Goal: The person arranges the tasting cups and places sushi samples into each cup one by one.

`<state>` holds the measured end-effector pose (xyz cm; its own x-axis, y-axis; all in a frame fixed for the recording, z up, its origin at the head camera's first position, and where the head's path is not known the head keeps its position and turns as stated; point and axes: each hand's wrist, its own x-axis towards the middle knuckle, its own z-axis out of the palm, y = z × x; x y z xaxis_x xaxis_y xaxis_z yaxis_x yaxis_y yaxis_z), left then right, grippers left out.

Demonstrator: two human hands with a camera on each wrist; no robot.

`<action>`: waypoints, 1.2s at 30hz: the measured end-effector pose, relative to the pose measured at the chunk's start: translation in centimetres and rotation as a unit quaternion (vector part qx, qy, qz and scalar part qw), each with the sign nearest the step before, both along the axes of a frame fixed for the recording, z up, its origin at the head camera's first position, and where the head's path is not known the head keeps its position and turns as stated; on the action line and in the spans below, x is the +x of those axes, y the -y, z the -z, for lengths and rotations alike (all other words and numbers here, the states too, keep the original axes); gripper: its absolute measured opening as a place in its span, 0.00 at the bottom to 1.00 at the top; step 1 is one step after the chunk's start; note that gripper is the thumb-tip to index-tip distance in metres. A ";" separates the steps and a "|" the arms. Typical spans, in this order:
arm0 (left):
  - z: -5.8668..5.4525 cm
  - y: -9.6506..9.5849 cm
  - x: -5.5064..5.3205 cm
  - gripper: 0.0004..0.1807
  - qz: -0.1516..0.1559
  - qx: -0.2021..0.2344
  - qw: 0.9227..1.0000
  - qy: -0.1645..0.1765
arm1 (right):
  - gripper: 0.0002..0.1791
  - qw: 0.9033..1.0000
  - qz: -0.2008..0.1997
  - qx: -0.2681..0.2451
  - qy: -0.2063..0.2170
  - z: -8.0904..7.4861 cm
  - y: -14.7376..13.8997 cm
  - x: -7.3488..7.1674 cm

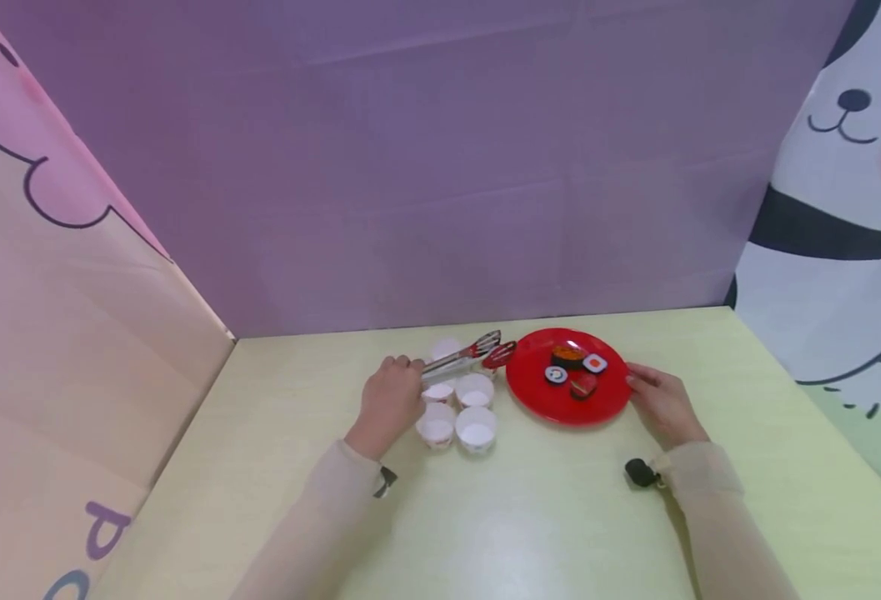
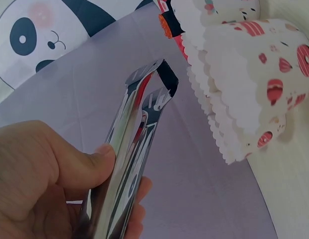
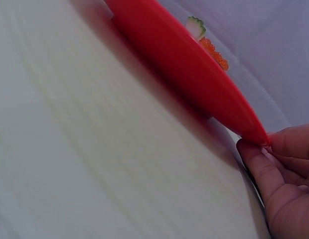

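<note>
In the head view, my left hand (image 1: 389,407) grips a pair of metal tongs (image 2: 134,164) by its arms. The tongs' tips are spread slightly apart, with nothing seen between them, over the far paper cups and toward the plate. Several white paper cups (image 1: 476,429) with red prints stand grouped beside that hand. My right hand (image 1: 665,404) pinches the right rim of a red plate (image 1: 560,410) between thumb and fingers. On the plate lie toy sushi: an orange-roe piece (image 1: 568,357), a white roll (image 1: 556,375), an orange-centred roll (image 1: 595,363) and a red-topped piece (image 1: 583,386).
The pale table (image 1: 530,517) ends at a purple backdrop (image 1: 440,192) behind the cups and plate. A printed pink panel (image 1: 72,317) borders its left, and a panda-print panel (image 1: 838,308) borders its right. A small black object (image 1: 640,472) sits by the right sleeve.
</note>
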<state>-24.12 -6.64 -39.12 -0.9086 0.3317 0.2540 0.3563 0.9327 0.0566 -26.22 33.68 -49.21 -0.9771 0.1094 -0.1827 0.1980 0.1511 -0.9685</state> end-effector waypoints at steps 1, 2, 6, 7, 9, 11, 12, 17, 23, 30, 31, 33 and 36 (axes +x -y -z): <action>0.0 0.2 0.0 0.14 0.000 0.002 1.000 -0.003 | 0.30 1.000 0.000 0.000 -0.001 0.0 0.0 0.0; 0.0 0.3 0.0 0.13 0.000 0.002 1.000 -0.005 | 0.30 1.000 0.001 0.000 -0.004 0.0 0.0 0.1; -0.2 1.0 -0.1 0.13 -0.006 0.002 1.000 -0.007 | 0.29 1.000 0.004 -0.006 -0.012 -0.1 0.0 0.1; -0.2 1.1 -0.1 0.12 -0.008 0.001 1.000 -0.007 | 0.29 1.000 0.003 -0.005 -0.011 -0.1 0.0 0.1; -0.2 1.4 -0.1 0.12 -0.012 0.003 1.000 -0.005 | 0.29 1.000 0.004 -0.005 -0.010 -0.2 0.1 0.1; -0.3 1.7 -0.1 0.12 -0.016 0.007 1.000 -0.003 | 0.29 1.000 0.005 -0.004 -0.007 -0.2 0.1 0.1; -0.4 1.9 0.0 0.12 -0.018 0.010 1.000 -0.002 | 0.29 1.000 0.005 -0.003 -0.006 -0.2 0.2 0.1; -0.6 2.4 0.0 0.13 -0.029 0.020 0.999 0.013 | 0.29 1.000 0.004 -0.001 -0.010 -0.3 0.1 0.2; -0.3 3.1 -0.2 0.15 -0.044 0.026 0.999 0.013 | 0.29 1.000 0.001 -0.001 -0.012 -0.2 0.1 0.2; 0.0 3.7 -0.4 0.14 -0.056 0.041 0.997 0.026 | 0.29 1.000 -0.001 0.005 -0.004 -0.1 0.1 0.2; 0.1 3.7 -0.4 0.14 -0.058 0.042 0.997 0.028 | 0.29 1.000 -0.002 0.005 -0.005 -0.1 0.1 0.2; 0.1 3.9 -0.5 0.14 -0.062 0.042 0.997 0.032 | 0.29 1.000 -0.005 0.002 -0.009 -0.1 0.1 0.3; 0.2 4.0 -0.5 0.13 -0.068 0.042 0.996 0.035 | 0.30 1.000 -0.007 -0.005 -0.013 -0.1 0.0 0.3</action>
<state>-24.65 -10.68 -39.37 -0.9602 0.1848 0.2094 0.2197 0.9628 0.1575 -25.93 33.63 -49.14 -0.9830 0.0941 -0.1578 0.1703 0.1440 -0.9748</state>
